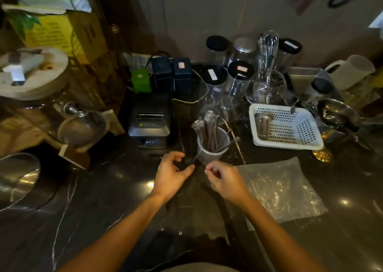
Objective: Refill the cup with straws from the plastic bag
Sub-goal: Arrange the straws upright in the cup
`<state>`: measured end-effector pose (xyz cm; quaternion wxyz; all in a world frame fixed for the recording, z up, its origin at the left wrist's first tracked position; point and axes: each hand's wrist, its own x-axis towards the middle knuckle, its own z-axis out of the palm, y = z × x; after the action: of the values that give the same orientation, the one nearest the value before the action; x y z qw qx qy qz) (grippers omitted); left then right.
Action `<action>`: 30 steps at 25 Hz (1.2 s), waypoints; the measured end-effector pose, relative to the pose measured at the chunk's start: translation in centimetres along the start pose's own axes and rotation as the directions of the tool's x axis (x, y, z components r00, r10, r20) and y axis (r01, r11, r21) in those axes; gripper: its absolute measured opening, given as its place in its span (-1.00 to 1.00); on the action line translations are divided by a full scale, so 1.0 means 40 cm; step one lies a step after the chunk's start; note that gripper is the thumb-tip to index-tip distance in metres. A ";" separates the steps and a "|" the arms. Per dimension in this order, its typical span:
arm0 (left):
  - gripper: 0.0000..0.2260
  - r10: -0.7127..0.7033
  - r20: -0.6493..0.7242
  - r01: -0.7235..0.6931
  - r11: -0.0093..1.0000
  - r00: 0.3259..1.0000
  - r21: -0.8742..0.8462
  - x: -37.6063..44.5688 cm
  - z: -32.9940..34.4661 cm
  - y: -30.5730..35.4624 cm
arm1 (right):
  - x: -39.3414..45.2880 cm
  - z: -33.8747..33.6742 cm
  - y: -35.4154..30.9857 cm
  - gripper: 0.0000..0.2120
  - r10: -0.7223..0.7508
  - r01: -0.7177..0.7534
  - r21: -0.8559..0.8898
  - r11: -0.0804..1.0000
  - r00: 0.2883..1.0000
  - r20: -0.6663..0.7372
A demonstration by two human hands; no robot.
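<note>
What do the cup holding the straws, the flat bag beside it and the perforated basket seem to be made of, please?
The cup looks like translucent, frosted plastic: the straws show dimly through its wall. The bag seems thin clear plastic film, crinkled and glinting. The basket appears to be white, matte moulded plastic with regular punched holes.

Dark marble counter (pixel 107 199) — cup (pixel 211 147), plastic bag (pixel 279 191), white basket (pixel 288 126), printer (pixel 150 120).

Dark marble counter (pixel 99 199), beige wall (pixel 207 8)
</note>
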<state>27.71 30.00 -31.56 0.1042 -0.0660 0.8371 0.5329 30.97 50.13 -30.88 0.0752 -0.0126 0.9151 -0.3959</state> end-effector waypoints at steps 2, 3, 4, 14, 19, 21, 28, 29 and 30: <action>-0.53 -0.085 0.123 0.074 0.993 0.989 0.096 0.018 -0.026 -0.020 | 0.004 0.026 -0.031 -0.87 -0.108 0.106 -0.141 0.984 0.994 -0.001; -0.52 -0.101 0.180 0.078 0.988 0.979 0.132 0.024 -0.033 -0.026 | 0.006 0.032 -0.043 -0.80 -0.138 0.136 -0.180 0.974 0.990 0.003; -0.52 -0.105 0.223 0.066 0.982 0.969 0.177 0.029 -0.037 -0.031 | 0.010 0.038 -0.054 -0.74 -0.155 0.156 -0.209 0.965 0.988 0.022; -0.90 0.066 0.416 -0.130 0.983 0.907 0.128 0.030 -0.059 0.013 | 0.046 0.043 -0.086 -0.61 -0.180 0.215 -0.434 0.875 0.976 0.121; -0.90 0.192 0.495 -0.200 0.979 0.847 -0.039 0.017 -0.104 0.110 | 0.030 0.007 -0.064 -0.69 -0.391 0.328 -0.493 0.806 0.920 -0.027; -0.76 0.205 0.470 -0.198 0.978 0.858 -0.066 0.016 -0.106 0.129 | 0.027 -0.013 -0.071 -0.73 -0.433 0.357 -0.438 0.825 0.898 -0.083; -0.66 0.423 0.303 -0.377 0.905 0.854 -0.199 0.029 -0.068 0.203 | 0.067 -0.083 -0.081 -0.84 -0.253 0.238 -0.094 0.967 0.940 -0.227; -0.73 0.465 0.293 -0.428 0.885 0.835 -0.185 0.031 -0.058 0.218 | 0.074 -0.089 -0.082 -0.86 -0.243 0.236 -0.059 0.970 0.947 -0.209; -0.82 0.496 0.262 -0.472 0.869 0.828 -0.150 0.036 -0.046 0.232 | 0.078 -0.096 -0.085 -0.89 -0.239 0.237 -0.034 0.971 0.950 -0.198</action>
<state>24.06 32.25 -23.02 0.0854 0.2234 0.7799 0.5784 27.19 50.30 -26.22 -0.0660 -0.0832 0.9117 -0.3970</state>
